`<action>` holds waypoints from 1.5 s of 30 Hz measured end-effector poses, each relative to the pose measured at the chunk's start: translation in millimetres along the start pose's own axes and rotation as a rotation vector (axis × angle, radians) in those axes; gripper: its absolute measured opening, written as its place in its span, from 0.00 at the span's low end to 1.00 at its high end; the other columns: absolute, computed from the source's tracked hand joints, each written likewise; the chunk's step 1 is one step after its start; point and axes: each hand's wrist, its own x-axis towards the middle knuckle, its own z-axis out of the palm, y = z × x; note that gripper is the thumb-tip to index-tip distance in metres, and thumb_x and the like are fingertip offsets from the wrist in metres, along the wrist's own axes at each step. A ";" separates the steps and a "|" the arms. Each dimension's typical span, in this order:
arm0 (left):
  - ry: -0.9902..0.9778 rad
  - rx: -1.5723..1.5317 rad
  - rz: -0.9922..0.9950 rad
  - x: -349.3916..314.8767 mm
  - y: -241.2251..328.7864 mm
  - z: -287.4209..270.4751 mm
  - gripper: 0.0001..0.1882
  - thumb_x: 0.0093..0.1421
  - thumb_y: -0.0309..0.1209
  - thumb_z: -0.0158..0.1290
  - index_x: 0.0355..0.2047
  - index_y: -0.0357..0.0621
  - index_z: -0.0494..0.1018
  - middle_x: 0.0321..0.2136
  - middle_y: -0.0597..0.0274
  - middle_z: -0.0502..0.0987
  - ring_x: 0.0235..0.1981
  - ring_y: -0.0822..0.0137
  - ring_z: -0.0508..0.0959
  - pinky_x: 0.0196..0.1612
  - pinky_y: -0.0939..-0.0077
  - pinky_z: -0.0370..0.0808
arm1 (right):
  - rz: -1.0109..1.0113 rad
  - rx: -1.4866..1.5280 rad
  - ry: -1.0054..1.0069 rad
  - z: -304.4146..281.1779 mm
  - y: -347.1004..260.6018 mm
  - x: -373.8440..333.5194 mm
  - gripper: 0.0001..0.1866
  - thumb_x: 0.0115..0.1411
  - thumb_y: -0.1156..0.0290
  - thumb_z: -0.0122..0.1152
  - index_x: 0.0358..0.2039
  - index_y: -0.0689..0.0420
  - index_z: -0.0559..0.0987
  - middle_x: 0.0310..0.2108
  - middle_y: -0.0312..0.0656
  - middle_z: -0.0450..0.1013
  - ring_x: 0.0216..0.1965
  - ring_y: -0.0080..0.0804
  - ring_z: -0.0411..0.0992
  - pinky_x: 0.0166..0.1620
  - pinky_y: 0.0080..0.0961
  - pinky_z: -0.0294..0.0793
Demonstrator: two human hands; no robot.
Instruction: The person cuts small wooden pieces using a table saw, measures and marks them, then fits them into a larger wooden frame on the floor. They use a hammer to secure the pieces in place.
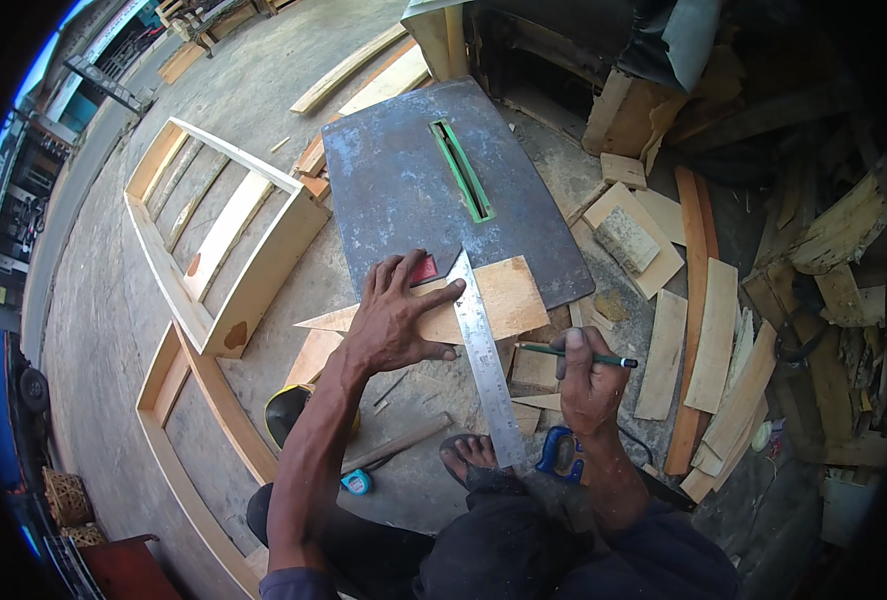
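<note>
My left hand (389, 315) presses a try square with a steel blade (488, 365) and a red stock (424, 269) onto a light wooden board (516, 295). Its index finger lies against the blade, while the thumb is by the board's near edge. The board rests on the near end of a worn dark metal saw table (394, 170), partly overhanging it. To the right of the blade, my right hand (591, 388) grips a dark green pencil (612, 359), its tip pointing left toward the blade.
A saw slot framed in green (461, 170) opens in the tabletop. Wooden frames (229, 325) lie at left. Below are a blue-handled saw (561, 452), a turquoise tape measure (358, 482) and my foot (467, 458). Planks and offcuts (712, 335) cover the right side.
</note>
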 end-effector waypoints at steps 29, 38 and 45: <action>0.040 -0.063 -0.014 -2.9 -2.1 1.8 0.52 0.31 0.66 0.76 0.62 0.78 0.78 0.73 0.49 0.58 0.74 0.37 0.54 0.77 0.37 0.50 | -0.354 -0.125 -0.160 62.6 -9.7 77.9 0.07 0.68 0.73 0.61 0.39 0.64 0.80 0.30 0.52 0.79 0.32 0.52 0.81 0.33 0.41 0.78; 0.031 -0.050 -0.014 -2.4 -2.3 2.7 0.53 0.30 0.68 0.76 0.62 0.77 0.78 0.73 0.49 0.59 0.74 0.37 0.54 0.77 0.37 0.51 | -0.370 -0.267 -0.411 9.9 -38.4 30.5 0.06 0.66 0.75 0.59 0.34 0.65 0.78 0.27 0.52 0.77 0.28 0.52 0.80 0.32 0.42 0.76; 0.040 -0.031 0.002 -2.8 -2.7 2.6 0.53 0.31 0.69 0.75 0.62 0.78 0.78 0.73 0.47 0.58 0.74 0.37 0.54 0.77 0.36 0.49 | -0.148 -0.491 -0.316 -0.6 -4.9 -30.9 0.16 0.74 0.62 0.54 0.37 0.63 0.79 0.27 0.52 0.79 0.29 0.54 0.80 0.34 0.41 0.78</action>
